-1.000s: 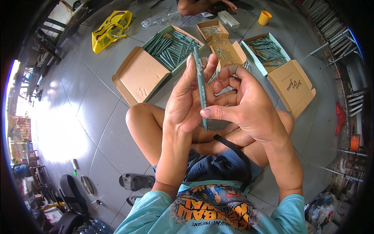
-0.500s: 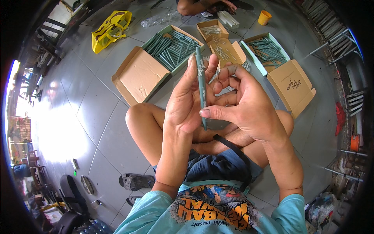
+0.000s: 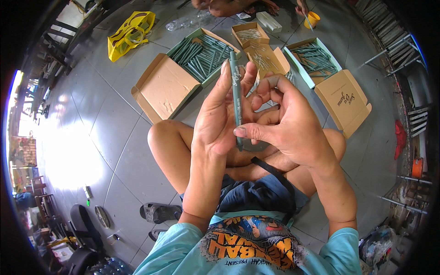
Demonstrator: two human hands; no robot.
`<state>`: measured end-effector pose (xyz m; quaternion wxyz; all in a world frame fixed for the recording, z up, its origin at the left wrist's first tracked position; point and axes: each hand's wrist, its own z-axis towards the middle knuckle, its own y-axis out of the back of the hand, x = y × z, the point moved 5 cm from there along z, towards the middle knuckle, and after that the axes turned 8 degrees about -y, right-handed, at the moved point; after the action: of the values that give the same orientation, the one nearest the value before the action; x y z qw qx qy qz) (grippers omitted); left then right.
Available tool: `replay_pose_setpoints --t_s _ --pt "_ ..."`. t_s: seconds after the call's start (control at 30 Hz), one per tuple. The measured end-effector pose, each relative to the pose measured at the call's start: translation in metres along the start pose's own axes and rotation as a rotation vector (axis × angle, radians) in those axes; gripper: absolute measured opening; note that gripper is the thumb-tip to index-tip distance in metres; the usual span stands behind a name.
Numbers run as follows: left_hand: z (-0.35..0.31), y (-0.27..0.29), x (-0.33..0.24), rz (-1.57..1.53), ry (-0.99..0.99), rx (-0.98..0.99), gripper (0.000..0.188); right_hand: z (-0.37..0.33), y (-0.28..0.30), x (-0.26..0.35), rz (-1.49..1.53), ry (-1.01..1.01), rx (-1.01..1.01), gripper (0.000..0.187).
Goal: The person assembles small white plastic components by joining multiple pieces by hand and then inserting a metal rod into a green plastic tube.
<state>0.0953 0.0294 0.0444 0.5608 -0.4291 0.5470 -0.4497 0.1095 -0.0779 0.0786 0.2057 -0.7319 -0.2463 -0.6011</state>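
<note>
A slim grey-green pen (image 3: pixel 236 91) with pale lettering stands nearly upright in front of my chest. Its upper part lies against the thumb and fingers of my left hand (image 3: pixel 211 117), which is turned palm toward me. Lower on the barrel, the thumb of my right hand (image 3: pixel 300 123) presses it, with that hand's other fingers curled behind. Whether the curled right fingers hold anything more is hidden. Beyond my hands, many similar pens (image 3: pixel 206 57) fill an open box, its brown lid (image 3: pixel 166 87) folded toward me.
A middle cardboard box (image 3: pixel 278 58) holds thin pale sticks. To its right, another open box with green pens has its lid (image 3: pixel 343 103) laid out. Farther off are a yellow bag (image 3: pixel 130 36), clear plastic (image 3: pixel 190 22), a yellow cup (image 3: pixel 312 19) and another person's hand (image 3: pixel 301 8).
The pen has turned and shifted slightly upward in my fingers. Another person's hand has come in beside the yellow cup with a thin stick-like thing, and that person's leg has shifted left.
</note>
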Motion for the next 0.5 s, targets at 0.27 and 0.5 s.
replay_pose_setpoints --t_s 0.27,0.5 --pt "0.0008 0.0003 0.0031 -0.052 0.006 -0.020 0.041 -0.0035 -0.0007 -0.0017 0.005 -0.023 -0.023 0.059" --pt "-0.0001 0.0047 0.0068 -0.122 0.104 0.001 0.041 -0.0056 -0.0027 -0.0052 -0.052 -0.022 -0.035 0.068"
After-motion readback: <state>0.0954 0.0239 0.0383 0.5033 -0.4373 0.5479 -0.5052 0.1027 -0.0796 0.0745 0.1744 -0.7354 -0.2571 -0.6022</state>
